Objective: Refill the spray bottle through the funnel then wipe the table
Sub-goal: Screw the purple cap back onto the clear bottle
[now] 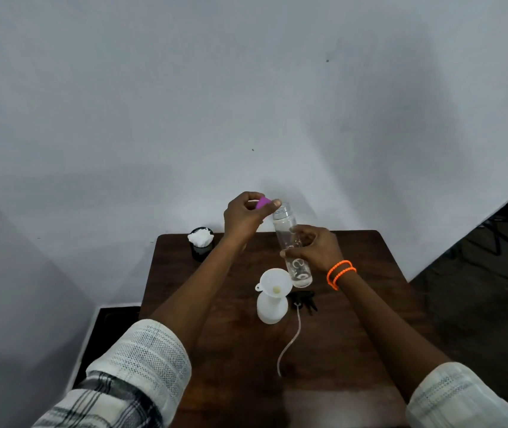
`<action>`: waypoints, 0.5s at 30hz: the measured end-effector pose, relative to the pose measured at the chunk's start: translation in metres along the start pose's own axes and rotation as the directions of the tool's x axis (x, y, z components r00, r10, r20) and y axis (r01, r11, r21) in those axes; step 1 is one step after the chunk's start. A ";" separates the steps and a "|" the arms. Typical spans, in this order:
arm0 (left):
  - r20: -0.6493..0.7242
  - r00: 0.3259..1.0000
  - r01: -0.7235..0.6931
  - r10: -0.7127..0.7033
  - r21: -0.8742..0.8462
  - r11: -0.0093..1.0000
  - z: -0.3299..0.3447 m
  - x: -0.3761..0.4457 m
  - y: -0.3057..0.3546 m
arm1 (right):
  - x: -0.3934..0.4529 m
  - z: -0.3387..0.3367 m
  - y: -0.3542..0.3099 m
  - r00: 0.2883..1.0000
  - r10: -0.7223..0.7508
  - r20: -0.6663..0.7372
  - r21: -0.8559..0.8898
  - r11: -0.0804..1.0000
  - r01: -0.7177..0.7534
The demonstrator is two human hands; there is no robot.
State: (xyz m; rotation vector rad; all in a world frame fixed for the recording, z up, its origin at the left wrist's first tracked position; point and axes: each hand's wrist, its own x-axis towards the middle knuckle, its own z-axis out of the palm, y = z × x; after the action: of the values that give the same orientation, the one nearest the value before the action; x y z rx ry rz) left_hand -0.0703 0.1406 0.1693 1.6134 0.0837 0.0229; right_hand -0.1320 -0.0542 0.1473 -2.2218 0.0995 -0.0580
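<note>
A white spray bottle (271, 307) stands mid-table with a white funnel (275, 282) seated in its neck. Its black spray head (302, 299) with a pale dip tube (291, 341) lies on the table beside it. My right hand (316, 250) grips a clear water bottle (289, 239), held tilted above the table, with its mouth uncovered. My left hand (245, 216) is just left of the bottle's mouth and pinches a purple cap (262, 202).
The dark wooden table (370, 304) stands against a white wall. A black pot with a white wad of cloth or tissue (200, 237) sits at the far left corner. A dark floor shows to the right and lower left.
</note>
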 end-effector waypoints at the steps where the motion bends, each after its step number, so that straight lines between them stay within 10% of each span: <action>1: 0.015 0.999 -0.031 0.030 0.017 0.999 0.001 0.001 0.000 | -0.001 0.002 -0.001 1.000 -0.002 0.000 0.002 1.000 0.002; 15: 0.313 0.926 -0.193 0.210 -0.084 0.978 0.004 -0.006 0.006 | -0.006 -0.003 -0.006 1.000 -0.030 -0.001 0.001 1.000 0.030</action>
State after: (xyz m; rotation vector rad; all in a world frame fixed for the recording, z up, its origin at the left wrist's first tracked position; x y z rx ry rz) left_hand -0.0757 0.1364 0.1755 1.5493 -0.3330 -0.0779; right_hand -0.1375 -0.0525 0.1542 -2.2219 0.0664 -0.0763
